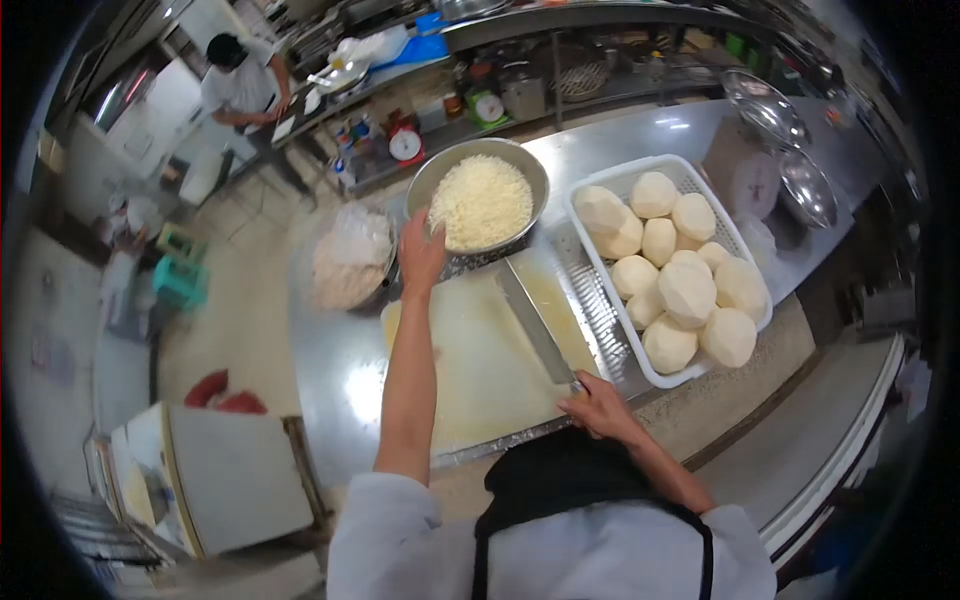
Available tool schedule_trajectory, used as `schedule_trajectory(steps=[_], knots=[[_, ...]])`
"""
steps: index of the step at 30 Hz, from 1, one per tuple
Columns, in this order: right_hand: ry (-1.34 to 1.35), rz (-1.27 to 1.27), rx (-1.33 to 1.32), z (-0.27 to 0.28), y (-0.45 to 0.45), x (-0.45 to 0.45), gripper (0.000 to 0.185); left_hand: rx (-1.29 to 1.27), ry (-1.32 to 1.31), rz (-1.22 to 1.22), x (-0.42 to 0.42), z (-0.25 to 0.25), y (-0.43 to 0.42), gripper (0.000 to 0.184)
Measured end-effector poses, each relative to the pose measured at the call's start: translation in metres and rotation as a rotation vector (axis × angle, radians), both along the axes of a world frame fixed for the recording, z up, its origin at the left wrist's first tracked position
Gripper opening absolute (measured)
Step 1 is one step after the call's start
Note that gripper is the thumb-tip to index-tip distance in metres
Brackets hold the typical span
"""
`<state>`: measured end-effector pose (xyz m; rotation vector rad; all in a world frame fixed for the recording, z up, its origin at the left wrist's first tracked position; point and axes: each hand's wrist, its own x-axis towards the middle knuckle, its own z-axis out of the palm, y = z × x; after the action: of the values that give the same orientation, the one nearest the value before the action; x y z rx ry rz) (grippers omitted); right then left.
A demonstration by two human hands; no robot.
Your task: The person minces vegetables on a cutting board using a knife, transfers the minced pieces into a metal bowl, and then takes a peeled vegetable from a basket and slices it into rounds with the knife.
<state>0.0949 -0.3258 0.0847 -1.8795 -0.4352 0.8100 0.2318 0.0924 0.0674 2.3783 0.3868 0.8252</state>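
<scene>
A metal counter (335,430) fills the middle, with a second work surface and a loaded shelf (590,85) along the far side, where a co-worker (245,90) stands at the back left. A white cabinet (240,480) stands at the lower left, on the floor side. On the counter, the pale cutting board (465,350) lies in front of the person, hemmed in on the right by a white basket (636,347) heaped with peeled roots (687,289), and at its far edge by a metal bowl (420,190) of finely cut white food (483,200). Left of that bowl stands another container under a clear plastic bag (358,237). The knife (540,328) lies slantwise over the board, tip toward the bowl, its handle closed in the right hand (600,408). The hands are apart: the left hand (422,250) is at the bowl's near-left rim, and whether it grips or merely touches cannot be told. The picture's dark round border cuts off the room's edges, the bag hides much of its container, the lower roots are covered by upper ones, and the right fingers conceal most of the knife handle.
</scene>
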Motion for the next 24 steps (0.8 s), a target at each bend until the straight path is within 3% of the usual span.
schedule_trajectory(steps=[1,3,5,8,10,11,14,16,20,23,24], knots=[[-0.102,0.046,-0.041,-0.013,-0.016,0.003,0.054,-0.087,0.056,0.006,-0.039,-0.01,0.009,0.053],[-0.195,0.133,-0.134,0.001,-0.038,0.003,0.052,0.161,0.157,0.185,-0.123,-0.079,0.032,0.06],[-0.316,0.203,-0.203,0.008,-0.034,0.017,0.051,0.354,0.56,0.453,-0.183,-0.111,-0.013,0.064],[-0.496,0.27,-0.264,0.003,0.004,0.047,0.048,0.223,0.565,0.107,-0.228,-0.094,-0.044,0.072],[-0.731,0.281,-0.284,-0.017,0.051,0.073,0.046,-0.075,0.476,-0.064,-0.26,-0.054,-0.072,0.077],[-0.677,0.335,-0.359,-0.005,0.082,0.083,0.05,-0.221,0.412,-0.142,-0.27,-0.042,-0.078,0.08],[-0.798,0.394,-0.289,-0.06,0.153,0.079,0.051,-0.003,0.589,0.107,-0.34,-0.049,-0.108,0.095],[-0.746,0.539,-0.241,-0.055,0.155,0.04,0.049,0.05,0.714,0.168,-0.364,-0.056,-0.118,0.101],[-0.547,0.687,-0.185,-0.009,0.099,-0.002,0.045,0.211,0.637,0.112,-0.36,-0.077,-0.11,0.097],[-0.65,0.317,-0.227,-0.015,0.034,-0.005,0.046,0.244,0.6,0.101,-0.34,-0.084,-0.093,0.092],[-0.594,0.206,-0.45,0.012,0.024,-0.004,0.047,0.251,0.612,0.118,-0.327,-0.088,-0.089,0.091]])
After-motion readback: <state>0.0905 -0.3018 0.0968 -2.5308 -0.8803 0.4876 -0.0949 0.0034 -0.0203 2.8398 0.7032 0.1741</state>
